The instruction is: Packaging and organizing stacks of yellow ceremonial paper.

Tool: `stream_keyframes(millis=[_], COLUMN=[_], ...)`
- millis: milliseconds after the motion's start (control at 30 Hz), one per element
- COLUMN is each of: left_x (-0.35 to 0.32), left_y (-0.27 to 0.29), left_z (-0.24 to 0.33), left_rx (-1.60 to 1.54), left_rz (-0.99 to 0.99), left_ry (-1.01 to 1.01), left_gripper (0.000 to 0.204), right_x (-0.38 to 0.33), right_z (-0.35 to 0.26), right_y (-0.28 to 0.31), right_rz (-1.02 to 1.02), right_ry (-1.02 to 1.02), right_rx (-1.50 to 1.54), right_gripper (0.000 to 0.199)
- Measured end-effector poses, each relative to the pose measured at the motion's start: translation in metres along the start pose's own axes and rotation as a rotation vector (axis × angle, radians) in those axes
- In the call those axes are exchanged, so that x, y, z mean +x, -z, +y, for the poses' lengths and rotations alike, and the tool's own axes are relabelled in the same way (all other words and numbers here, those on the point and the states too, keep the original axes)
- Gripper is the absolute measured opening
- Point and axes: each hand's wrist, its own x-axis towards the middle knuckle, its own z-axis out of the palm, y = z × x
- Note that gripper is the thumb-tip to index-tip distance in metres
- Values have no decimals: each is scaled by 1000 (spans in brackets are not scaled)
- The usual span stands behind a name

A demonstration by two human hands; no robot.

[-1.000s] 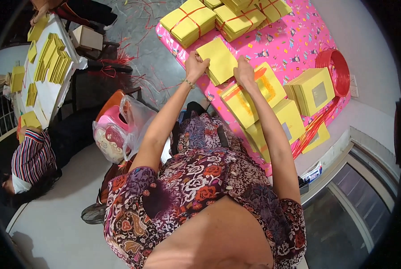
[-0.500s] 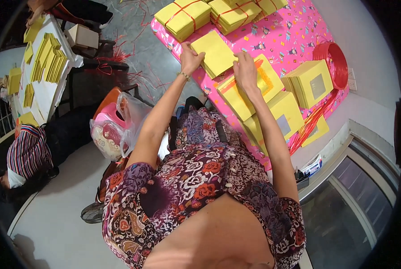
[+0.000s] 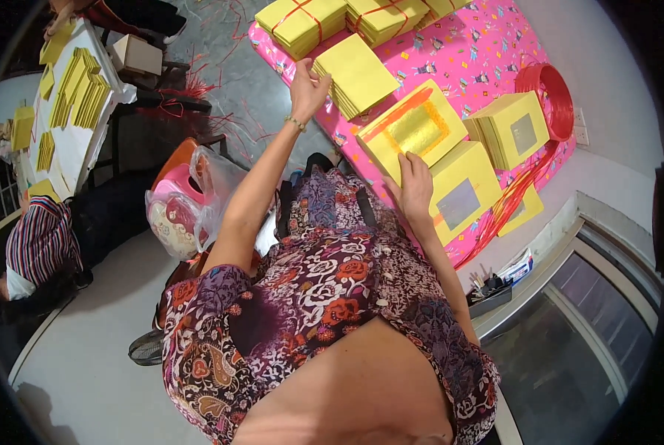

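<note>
My left hand (image 3: 309, 90) is at the left edge of a squared stack of plain-topped yellow joss paper (image 3: 358, 76), fingers stretched and thumb against its side. My right hand (image 3: 413, 185) lies at the near edge of another stack of joss paper (image 3: 382, 152). Its fingers rest on the top sheet, which has a gold foil square and orange print; the thumb stands apart. Just right of that hand is a yellow stack with a silver square (image 3: 459, 200). A further silver-marked stack (image 3: 511, 133) leans on its side behind it.
Several bundles tied with red strips (image 3: 302, 26) line the pink patterned table's (image 3: 450, 70) far edge. At right are a red coil (image 3: 550, 104) and loose red strips (image 3: 506, 204). A plastic bag (image 3: 213, 185) hangs left; a person in a striped top (image 3: 43, 237) works at a white table (image 3: 87, 148).
My right hand has left the plain stack and come back toward me onto the gold-foil stack's near edge. My left hand stays beside the plain stack, slightly left and higher in view.
</note>
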Motion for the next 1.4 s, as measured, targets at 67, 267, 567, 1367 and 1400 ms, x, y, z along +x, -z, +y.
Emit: stream_keyframes(millis=[67, 267, 567, 1367, 1400], left_x=[-13, -77, -123, -127, -127], left_y=[0, 4, -28, -22, -21], left_z=[1, 12, -4, 13, 15], left_rx=[-51, -205, -620, -715, -715], left_rz=[34, -215, -406, -508, -509], left_ry=[-43, 6, 174, 333, 334], left_gripper=[58, 24, 20, 34, 34], right_x=[-2, -4, 3, 5, 5], right_z=[1, 3, 3, 22, 22], right_y=[-6, -8, -8, -14, -15], right_rz=[37, 82, 107, 36, 36], right_ry=[4, 27, -404, -580, -581], right_rx=[-4, 53, 593, 744, 743], right_gripper=[56, 26, 12, 16, 16])
